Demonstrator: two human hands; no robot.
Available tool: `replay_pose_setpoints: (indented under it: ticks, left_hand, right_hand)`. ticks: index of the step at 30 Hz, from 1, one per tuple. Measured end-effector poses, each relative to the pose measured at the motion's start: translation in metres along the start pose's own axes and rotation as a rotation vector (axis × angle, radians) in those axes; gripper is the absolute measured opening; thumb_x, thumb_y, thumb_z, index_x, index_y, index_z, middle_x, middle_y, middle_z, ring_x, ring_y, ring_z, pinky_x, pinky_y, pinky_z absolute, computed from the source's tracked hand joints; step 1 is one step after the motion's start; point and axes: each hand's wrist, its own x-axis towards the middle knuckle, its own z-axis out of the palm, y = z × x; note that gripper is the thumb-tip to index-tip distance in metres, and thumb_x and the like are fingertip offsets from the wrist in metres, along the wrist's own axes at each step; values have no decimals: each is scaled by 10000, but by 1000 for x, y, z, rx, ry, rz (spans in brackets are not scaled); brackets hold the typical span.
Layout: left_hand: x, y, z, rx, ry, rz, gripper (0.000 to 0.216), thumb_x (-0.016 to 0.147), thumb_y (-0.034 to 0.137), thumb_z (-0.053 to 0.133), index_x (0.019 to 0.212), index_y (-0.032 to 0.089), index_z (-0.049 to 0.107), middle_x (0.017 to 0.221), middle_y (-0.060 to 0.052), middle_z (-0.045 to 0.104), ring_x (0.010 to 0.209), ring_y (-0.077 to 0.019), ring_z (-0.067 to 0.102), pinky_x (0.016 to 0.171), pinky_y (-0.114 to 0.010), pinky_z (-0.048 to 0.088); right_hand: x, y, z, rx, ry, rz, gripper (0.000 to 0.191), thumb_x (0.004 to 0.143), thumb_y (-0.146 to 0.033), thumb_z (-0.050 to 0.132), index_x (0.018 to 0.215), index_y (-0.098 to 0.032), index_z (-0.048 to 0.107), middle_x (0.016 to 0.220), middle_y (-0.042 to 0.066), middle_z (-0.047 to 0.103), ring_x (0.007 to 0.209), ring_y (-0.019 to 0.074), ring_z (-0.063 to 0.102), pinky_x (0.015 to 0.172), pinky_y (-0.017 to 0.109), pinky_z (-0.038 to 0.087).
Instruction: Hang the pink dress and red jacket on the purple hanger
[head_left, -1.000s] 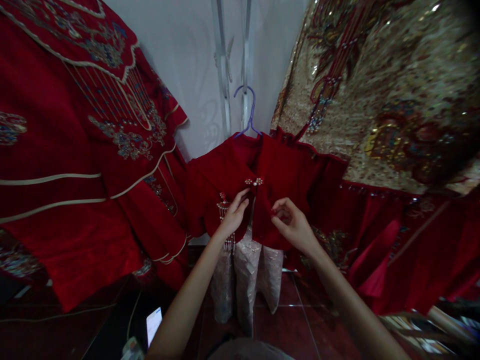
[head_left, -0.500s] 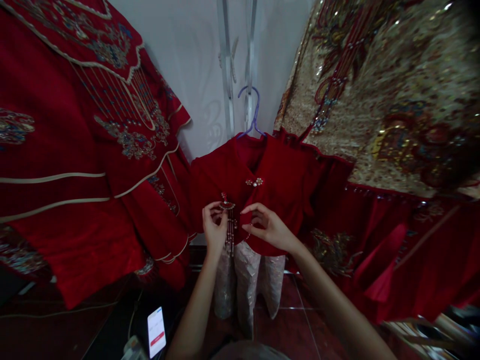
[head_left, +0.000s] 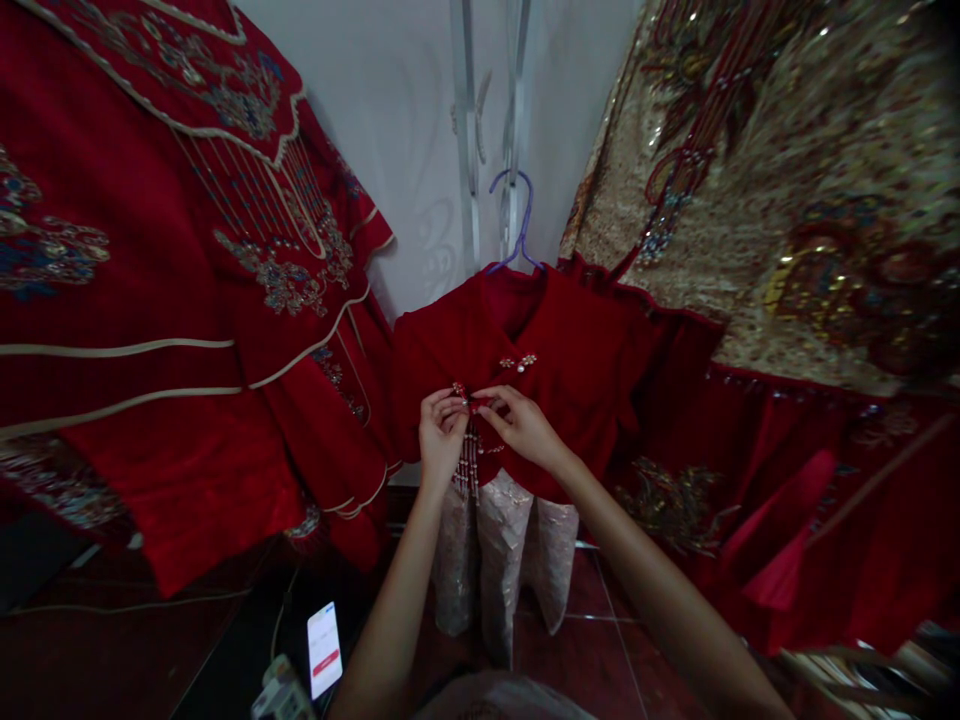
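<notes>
A short-sleeved red top (head_left: 577, 350) hangs on a purple hanger (head_left: 526, 215) in front of me. At its chest, left of centre, is a tasselled brooch (head_left: 467, 470) with beaded strands dangling down. My left hand (head_left: 441, 432) pinches the brooch's upper part from the left. From the right, the thumb and fingertips of my right hand (head_left: 519, 420) close on the brooch's other edge. My fingers cover most of its fan-shaped body. Higher on the neckline sits a pearl clasp (head_left: 520, 363), and a small beaded strand (head_left: 491, 450) shows below my right hand.
Embroidered red garments (head_left: 187, 480) hang on the left. A gold sequined garment (head_left: 750, 250) hangs at right. Pale shiny wrapped shapes (head_left: 504, 560) stand below the top. A lit phone (head_left: 324, 650) lies low left, and metal rails (head_left: 466, 130) run up the wall behind.
My right hand has moved left, from hovering open beside the brooch to gripping its edge. My left hand stays on the brooch. The whole view has shifted slightly.
</notes>
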Motion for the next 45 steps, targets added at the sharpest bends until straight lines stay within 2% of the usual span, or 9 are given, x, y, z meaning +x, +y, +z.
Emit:
replay_pose_setpoints:
  ticks: [4,10,17,23,29,41,45]
  left_hand:
    - [-1,2,2,-38,-1,-12,356,697,135,662,1022,167,520,840,-16,639,769,-99,630,754,-237,504]
    - [-2,11,-1,31,-22,4,242,727,184,667,961,153,612,917,-56,670,836,-124,639,808,-269,511]
    - [-2,13,-1,48,-67,-35,259,754,240,655,995,144,659,1002,-92,693,877,-156,653,850,-325,517]
    - [-3,11,0,27,-56,-21,259,734,216,676,983,154,644,961,-79,690,871,-157,656,854,-324,518]
    - [-2,13,1,30,-79,-10,242,748,205,658,985,155,651,982,-78,684,879,-148,649,859,-311,512]
    - [1,8,-1,48,-19,-63,256,703,244,709,931,133,678,933,-85,716,836,-157,668,813,-315,537]
    - [1,8,-4,100,-9,-33,223,720,230,680,920,131,693,927,-90,725,816,-156,674,797,-312,545]
  right_hand:
    - [3,6,7,99,78,55,254,871,-295,547,1084,-195,641,945,46,664,784,124,615,694,241,504]
    - [5,7,8,197,147,81,233,799,-302,642,989,-181,583,753,-4,620,692,114,609,647,226,505]
    - [8,-2,5,92,138,45,195,807,-254,619,981,-192,557,759,-8,614,688,110,608,631,225,501]
    - [5,-3,2,85,109,47,186,806,-241,614,974,-190,552,751,-9,607,677,110,602,619,223,495]
    - [6,-2,-1,58,136,61,183,810,-243,604,974,-192,541,741,-11,606,665,115,599,584,218,481]
    - [10,-2,10,-3,157,9,169,830,-263,559,988,-204,549,766,-4,597,679,120,587,607,234,495]
    - [9,-5,14,-66,151,-27,152,842,-228,526,991,-209,551,801,5,596,709,124,578,647,246,497]
